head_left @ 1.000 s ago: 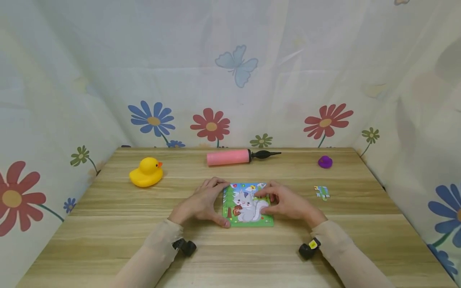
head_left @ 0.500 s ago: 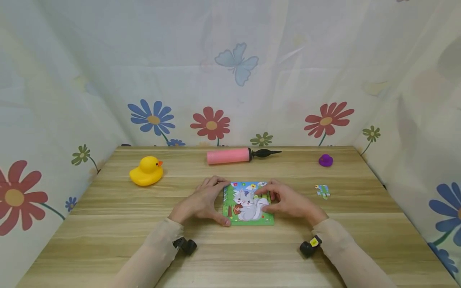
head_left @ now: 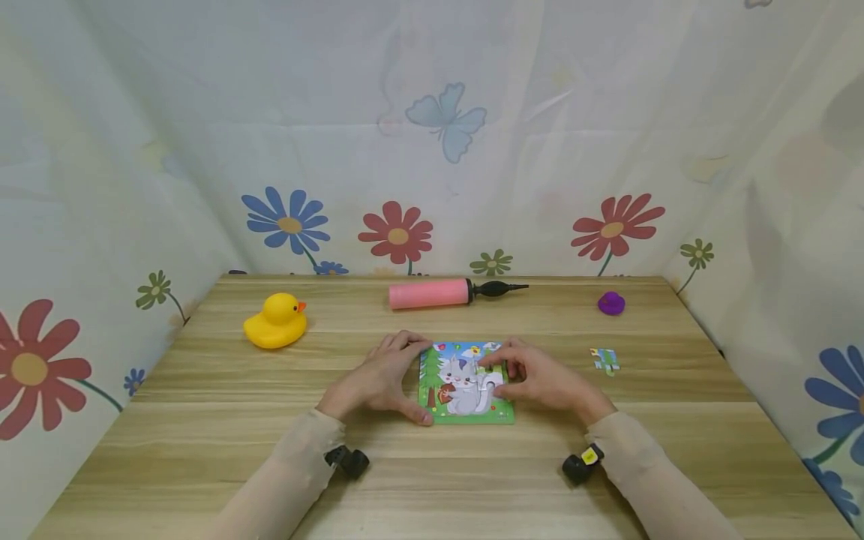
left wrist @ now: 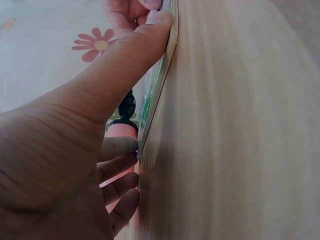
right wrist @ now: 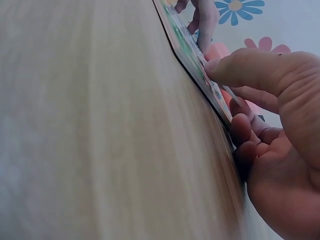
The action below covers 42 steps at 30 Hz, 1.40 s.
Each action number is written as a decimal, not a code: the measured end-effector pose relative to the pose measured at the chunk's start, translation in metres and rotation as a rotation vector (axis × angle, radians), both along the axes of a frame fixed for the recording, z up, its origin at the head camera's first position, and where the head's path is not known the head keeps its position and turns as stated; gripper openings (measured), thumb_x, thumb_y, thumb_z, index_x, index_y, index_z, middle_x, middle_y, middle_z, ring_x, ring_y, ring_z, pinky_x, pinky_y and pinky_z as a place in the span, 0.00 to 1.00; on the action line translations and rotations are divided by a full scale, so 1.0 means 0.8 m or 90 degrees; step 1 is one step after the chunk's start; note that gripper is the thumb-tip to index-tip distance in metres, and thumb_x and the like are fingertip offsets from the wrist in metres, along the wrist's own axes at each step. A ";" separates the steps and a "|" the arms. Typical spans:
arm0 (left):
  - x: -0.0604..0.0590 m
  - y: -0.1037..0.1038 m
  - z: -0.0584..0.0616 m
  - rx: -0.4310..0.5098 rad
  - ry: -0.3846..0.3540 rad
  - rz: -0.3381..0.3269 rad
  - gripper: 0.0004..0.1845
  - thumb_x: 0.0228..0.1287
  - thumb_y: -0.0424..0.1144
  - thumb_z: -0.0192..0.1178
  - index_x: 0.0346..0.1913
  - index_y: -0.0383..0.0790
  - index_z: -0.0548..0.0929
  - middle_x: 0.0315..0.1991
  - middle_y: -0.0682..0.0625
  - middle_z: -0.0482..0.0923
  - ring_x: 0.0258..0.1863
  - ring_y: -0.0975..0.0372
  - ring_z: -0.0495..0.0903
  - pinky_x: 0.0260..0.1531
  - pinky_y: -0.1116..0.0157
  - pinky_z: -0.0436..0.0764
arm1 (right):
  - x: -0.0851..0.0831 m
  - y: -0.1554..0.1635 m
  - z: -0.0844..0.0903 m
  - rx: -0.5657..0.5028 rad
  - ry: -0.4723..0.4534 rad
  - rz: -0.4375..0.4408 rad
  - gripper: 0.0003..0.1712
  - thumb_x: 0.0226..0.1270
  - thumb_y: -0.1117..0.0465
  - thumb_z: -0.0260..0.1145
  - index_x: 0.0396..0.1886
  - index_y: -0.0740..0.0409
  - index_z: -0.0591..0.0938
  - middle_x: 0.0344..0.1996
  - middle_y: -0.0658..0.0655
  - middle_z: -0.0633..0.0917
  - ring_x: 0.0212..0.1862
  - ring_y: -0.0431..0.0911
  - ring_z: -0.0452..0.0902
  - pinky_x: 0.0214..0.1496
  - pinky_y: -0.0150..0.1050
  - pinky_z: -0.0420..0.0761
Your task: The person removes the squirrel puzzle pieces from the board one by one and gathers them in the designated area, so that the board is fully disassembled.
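Note:
A square jigsaw puzzle (head_left: 462, 405) with a grey-white squirrel picture lies flat on the table between both hands. My left hand (head_left: 378, 379) holds its left side, the thumb at the near corner and the fingers at the far corner. On the right side, my right hand (head_left: 540, 381) pinches a puzzle piece (right wrist: 231, 95) at the squirrel's tail, seen tilted up from the board in the right wrist view. The right hand's other fingers touch the board's edge. Most of that piece is hidden by the fingers.
Loose joined puzzle pieces (head_left: 604, 361) lie to the right. Behind stand a yellow rubber duck (head_left: 275, 322), a pink hand pump (head_left: 432, 294) with a black nozzle, and a small purple duck (head_left: 610, 303). A flowered curtain (head_left: 337, 150) surrounds the wooden table (head_left: 202, 435).
Both hands stay in nearly the same place. A curved notch outline now shows in the squirrel's tail beside the right thumb, where the picture looked unbroken before.

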<state>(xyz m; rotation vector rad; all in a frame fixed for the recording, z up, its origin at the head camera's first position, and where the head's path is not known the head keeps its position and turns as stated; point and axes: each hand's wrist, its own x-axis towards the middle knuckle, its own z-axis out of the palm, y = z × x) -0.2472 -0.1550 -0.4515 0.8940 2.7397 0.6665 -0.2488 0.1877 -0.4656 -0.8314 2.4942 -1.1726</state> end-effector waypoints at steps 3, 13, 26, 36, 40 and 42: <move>0.000 0.000 0.000 0.002 0.001 0.000 0.72 0.43 0.67 0.90 0.87 0.38 0.64 0.84 0.41 0.61 0.83 0.44 0.59 0.83 0.35 0.59 | -0.001 0.002 -0.001 -0.007 0.004 -0.006 0.26 0.74 0.56 0.80 0.70 0.45 0.88 0.48 0.55 0.78 0.47 0.50 0.73 0.47 0.36 0.76; 0.001 0.002 0.002 0.003 0.000 0.001 0.72 0.43 0.67 0.90 0.87 0.38 0.64 0.84 0.41 0.61 0.83 0.44 0.59 0.83 0.35 0.59 | -0.006 0.013 0.013 -0.065 0.003 -0.017 0.27 0.73 0.63 0.78 0.70 0.51 0.87 0.48 0.57 0.78 0.46 0.51 0.74 0.45 0.35 0.77; 0.002 0.005 0.000 0.019 -0.010 -0.001 0.71 0.43 0.65 0.91 0.87 0.37 0.65 0.83 0.41 0.62 0.81 0.44 0.60 0.82 0.36 0.61 | -0.007 0.057 0.050 -0.096 0.085 -0.057 0.27 0.76 0.68 0.73 0.72 0.54 0.84 0.52 0.58 0.80 0.43 0.50 0.72 0.40 0.35 0.75; 0.002 0.004 -0.001 0.013 -0.014 0.006 0.72 0.44 0.66 0.90 0.87 0.37 0.64 0.84 0.41 0.61 0.83 0.44 0.59 0.83 0.36 0.59 | 0.005 0.094 0.078 -0.104 0.104 -0.098 0.26 0.76 0.70 0.73 0.72 0.60 0.84 0.48 0.61 0.80 0.42 0.50 0.73 0.38 0.34 0.76; 0.002 0.003 -0.001 0.009 -0.011 0.007 0.71 0.44 0.66 0.90 0.87 0.38 0.65 0.84 0.41 0.61 0.83 0.44 0.59 0.83 0.36 0.59 | 0.010 0.110 0.086 -0.088 0.111 -0.122 0.27 0.76 0.69 0.73 0.72 0.57 0.84 0.46 0.60 0.78 0.43 0.50 0.73 0.39 0.34 0.78; 0.002 0.002 0.000 0.007 -0.010 0.010 0.71 0.44 0.66 0.90 0.87 0.38 0.65 0.84 0.41 0.61 0.83 0.44 0.59 0.83 0.36 0.60 | 0.010 0.119 0.087 -0.092 0.122 -0.123 0.27 0.76 0.69 0.73 0.72 0.58 0.84 0.45 0.60 0.78 0.41 0.50 0.74 0.38 0.34 0.79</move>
